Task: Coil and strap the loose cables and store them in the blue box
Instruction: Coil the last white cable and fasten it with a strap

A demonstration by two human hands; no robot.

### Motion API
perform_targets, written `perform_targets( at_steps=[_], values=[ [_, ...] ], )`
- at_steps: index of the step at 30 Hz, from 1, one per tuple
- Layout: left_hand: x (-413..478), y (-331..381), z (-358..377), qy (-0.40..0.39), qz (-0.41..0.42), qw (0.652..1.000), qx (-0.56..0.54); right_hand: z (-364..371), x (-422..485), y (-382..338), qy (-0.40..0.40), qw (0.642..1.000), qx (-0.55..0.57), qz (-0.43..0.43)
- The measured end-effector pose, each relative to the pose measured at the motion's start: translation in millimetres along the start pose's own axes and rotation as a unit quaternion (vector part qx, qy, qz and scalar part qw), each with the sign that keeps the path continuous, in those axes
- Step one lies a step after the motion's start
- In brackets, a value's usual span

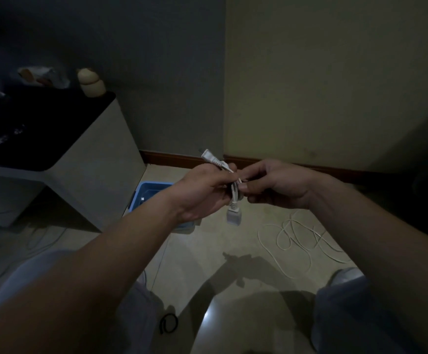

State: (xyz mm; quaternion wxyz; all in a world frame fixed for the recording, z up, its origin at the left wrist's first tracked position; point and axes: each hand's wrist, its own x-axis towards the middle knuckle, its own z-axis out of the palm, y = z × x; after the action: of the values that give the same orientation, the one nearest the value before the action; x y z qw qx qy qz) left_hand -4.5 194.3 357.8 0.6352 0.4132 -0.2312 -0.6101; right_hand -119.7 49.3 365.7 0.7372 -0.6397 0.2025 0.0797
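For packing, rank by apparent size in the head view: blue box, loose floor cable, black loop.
Loose floor cable, sprawled widest.
Blue box, partly hidden, so these two are unsure.
Black loop, clearly smallest.

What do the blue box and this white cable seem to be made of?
Blue box: probably moulded plastic, smooth, judging by its even colour and rounded rim. White cable: seemingly a matte, flexible PVC or rubber jacket; it bends tightly, with ribbed plug ends.

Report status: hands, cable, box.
Left hand grips bundled white cable, right hand pinches it too. Not boxed yet; blue box on floor beyond. Second cable loose on floor.
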Motion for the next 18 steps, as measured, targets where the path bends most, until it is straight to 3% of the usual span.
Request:
perform_targets(
  at_steps=[7, 14, 18],
  values=[
    [-5, -1, 1, 0.015, -0.005, 1.000, -0.006, 5, 3, 7, -0.013, 1.000, -0.013, 0.005],
    [-8, -6, 7, 0.053, 0.001, 0.992, 0.110, 12, 4, 9, -0.012, 0.997, -0.067, 0.022],
    [-6, -9, 6, 0.080, 0.012, 0.987, 0.136, 14, 3, 9, -0.003, 0.999, -0.037, 0.018]
  ],
)
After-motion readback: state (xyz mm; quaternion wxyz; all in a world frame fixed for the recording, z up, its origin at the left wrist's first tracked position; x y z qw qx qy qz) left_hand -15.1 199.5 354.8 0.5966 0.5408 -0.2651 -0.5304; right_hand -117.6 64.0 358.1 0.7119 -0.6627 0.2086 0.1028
